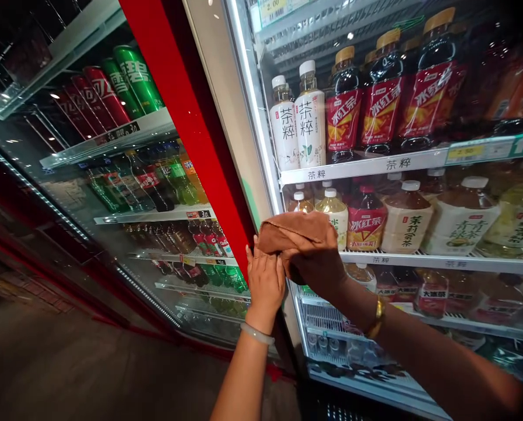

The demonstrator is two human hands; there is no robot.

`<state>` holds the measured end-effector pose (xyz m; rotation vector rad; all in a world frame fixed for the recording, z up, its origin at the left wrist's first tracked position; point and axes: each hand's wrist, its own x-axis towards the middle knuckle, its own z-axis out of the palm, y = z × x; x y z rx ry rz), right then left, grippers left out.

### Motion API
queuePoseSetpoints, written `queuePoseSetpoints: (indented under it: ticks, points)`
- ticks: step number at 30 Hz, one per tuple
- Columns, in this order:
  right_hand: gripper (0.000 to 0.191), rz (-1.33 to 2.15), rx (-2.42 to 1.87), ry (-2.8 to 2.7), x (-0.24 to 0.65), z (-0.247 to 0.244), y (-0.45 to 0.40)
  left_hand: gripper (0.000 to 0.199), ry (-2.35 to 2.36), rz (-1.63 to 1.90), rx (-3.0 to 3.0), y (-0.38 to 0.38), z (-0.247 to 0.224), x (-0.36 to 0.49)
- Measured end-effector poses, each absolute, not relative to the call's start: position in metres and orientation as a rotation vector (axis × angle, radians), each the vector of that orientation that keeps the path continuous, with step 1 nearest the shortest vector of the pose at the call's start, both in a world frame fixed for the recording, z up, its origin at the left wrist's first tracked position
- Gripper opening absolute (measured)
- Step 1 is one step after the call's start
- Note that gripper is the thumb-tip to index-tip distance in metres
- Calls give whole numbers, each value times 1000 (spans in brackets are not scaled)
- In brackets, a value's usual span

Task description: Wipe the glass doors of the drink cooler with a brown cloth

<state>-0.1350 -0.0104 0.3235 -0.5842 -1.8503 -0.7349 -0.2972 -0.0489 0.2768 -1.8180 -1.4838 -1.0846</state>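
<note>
A brown cloth is bunched against the light frame of the lit drinks fridge. My right hand, with a gold bracelet at the wrist, grips it, and the folds cover part of the fingers. Just left of and below the cloth, my left hand lies with its fingers stretched upward on the frame's edge. Its fingertips reach the cloth's lower left side, and a pale bangle circles that wrist. Behind my right hand, bottled drinks stand on the fridge shelf.
To the left stands a red-framed fridge holding cans and soda bottles. On the right fridge's upper shelf are dark tea bottles and white-labelled bottles. Dark floor lies at the lower left.
</note>
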Motion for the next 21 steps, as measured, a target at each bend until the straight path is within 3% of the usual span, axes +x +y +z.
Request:
queuePoseSetpoints:
  ticks: [7,15,21]
  points:
    - [27,-576,-642,-1833,-121,221,-24,75,-1495,-969,-1848,-63,229,-281]
    - [35,-582,-693,-1848,-72,252,-25,74,-1488,-1032,-1904,-51,227,-248]
    - [18,-567,-671,-1755,-68,231,-28,81,-1452,-1132,-1841,-44,206,-228]
